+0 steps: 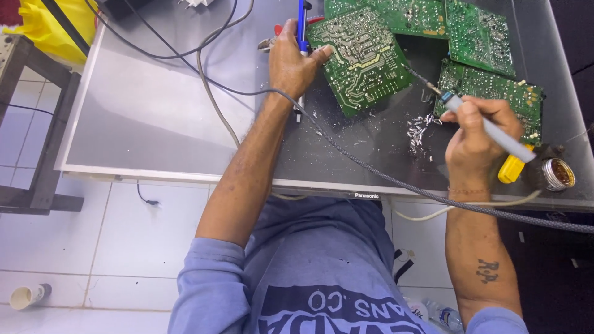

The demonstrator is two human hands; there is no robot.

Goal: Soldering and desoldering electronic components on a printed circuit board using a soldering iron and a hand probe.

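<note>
My left hand (291, 62) grips the near left edge of a green circuit board (362, 59) and also holds a blue pen-shaped tool (302, 28). The board lies solder side up and tilted on a dark flat panel (154, 111). My right hand (479, 139) holds a soldering iron (495, 133) with a grey and yellow handle. Its tip (416, 74) touches the board's right edge. Bits of solder (421, 130) lie scattered on the panel between my hands.
More green circuit boards (479, 34) lie at the far right, one (495, 93) just behind my right hand. A small round tin (559, 173) sits at the right edge. Cables (210, 80) cross the panel. A paper cup (28, 295) lies on the tiled floor.
</note>
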